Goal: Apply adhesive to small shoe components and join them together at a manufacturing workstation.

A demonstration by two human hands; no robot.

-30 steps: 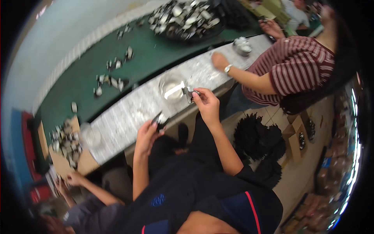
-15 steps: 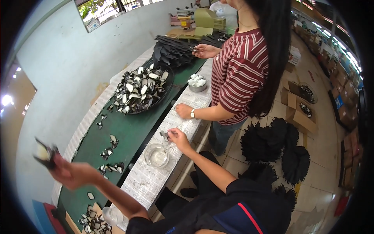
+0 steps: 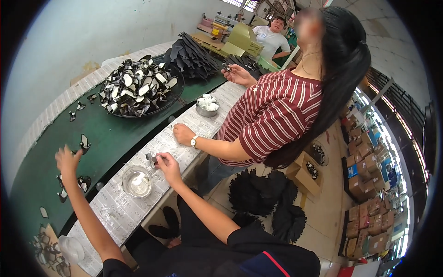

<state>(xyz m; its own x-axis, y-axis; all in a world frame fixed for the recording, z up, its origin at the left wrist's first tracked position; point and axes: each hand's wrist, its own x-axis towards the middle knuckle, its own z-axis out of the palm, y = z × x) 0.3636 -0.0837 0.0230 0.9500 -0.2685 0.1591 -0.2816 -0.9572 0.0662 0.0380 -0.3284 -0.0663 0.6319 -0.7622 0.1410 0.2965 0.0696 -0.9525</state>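
My left hand [image 3: 68,160] is over the green work surface [image 3: 108,136] with its fingers apart and nothing visible in them. Close by lie several small black pieces with white oval faces, one [image 3: 84,142] just beyond my fingers. Between the fingers and thumb of my right hand [image 3: 169,167] is a small flat grey piece [image 3: 151,159], whose exact kind I cannot make out. It is held above the paper-covered ledge [image 3: 113,203], beside a round clear bowl [image 3: 137,181].
A wide dark basket [image 3: 173,94] is heaped with black-and-white pieces [image 3: 134,85]. Behind it stands a stack of black sheets [image 3: 191,57]. A co-worker in a striped shirt [image 3: 272,106] stands at the ledge by a metal bowl [image 3: 207,111]. Black bundles [image 3: 263,194] lie on the floor.
The black-and-white piece has left my left hand, which has come down over the green surface. The view has swung right. My right hand still holds the grey piece near the bowl.
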